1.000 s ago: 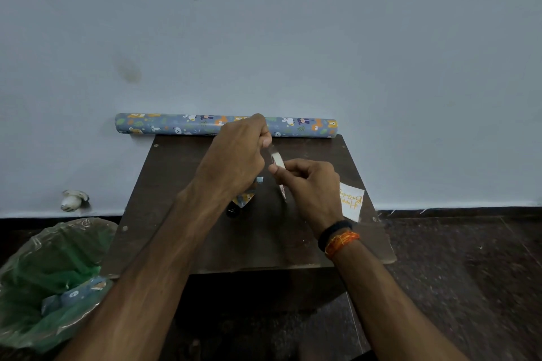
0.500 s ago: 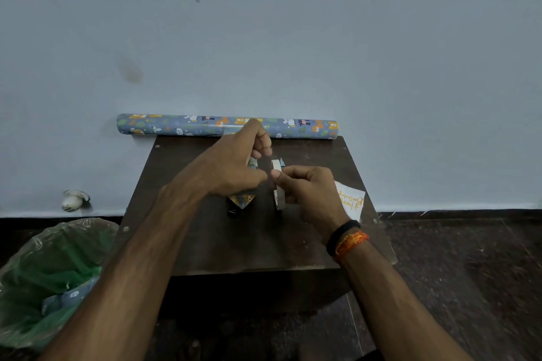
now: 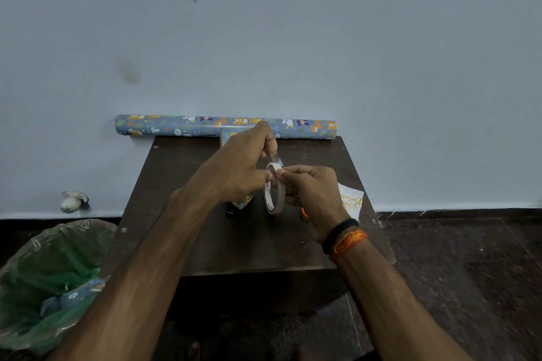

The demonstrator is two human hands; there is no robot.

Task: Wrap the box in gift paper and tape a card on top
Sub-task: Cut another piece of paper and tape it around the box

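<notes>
- The right hand (image 3: pixel 311 193) holds a roll of tape (image 3: pixel 274 188) upright above the middle of the dark brown counter (image 3: pixel 252 246), its thumb and fingers curled round the ring's right side
- The left hand (image 3: pixel 240 167) meets the roll from the left; its thumb and forefinger pinch at the top of the ring, where a short clear strip of tape (image 3: pixel 275 158) rises toward the fingertips
- The box (image 3: pixel 242 203), already covered in blue patterned paper, lies on the counter under the left hand; only a corner near the wrist and an edge beyond the knuckles show, so how well it is closed cannot be told
- A small dark object (image 3: pixel 231 213) sits on the counter just beside the box's near corner, too dim to name
- The card (image 3: pixel 350 202), white with yellow lettering, lies flat near the counter's right edge, partly hidden by the right hand
- A bit of something orange (image 3: pixel 305 212) peeks out below the right palm
- The roll of gift paper (image 3: pixel 181 125) lies along the counter's far edge against the pale wall (image 3: pixel 264 38), its left end reaching past the counter
- A black band and orange threads (image 3: pixel 343 239) circle the right wrist
- On the floor to the left stands a bin lined with a green bag (image 3: pixel 50 272), with blue paper scraps (image 3: pixel 73 296) inside
- A small white fitting (image 3: pixel 72 201) sits low on the wall to the left
</notes>
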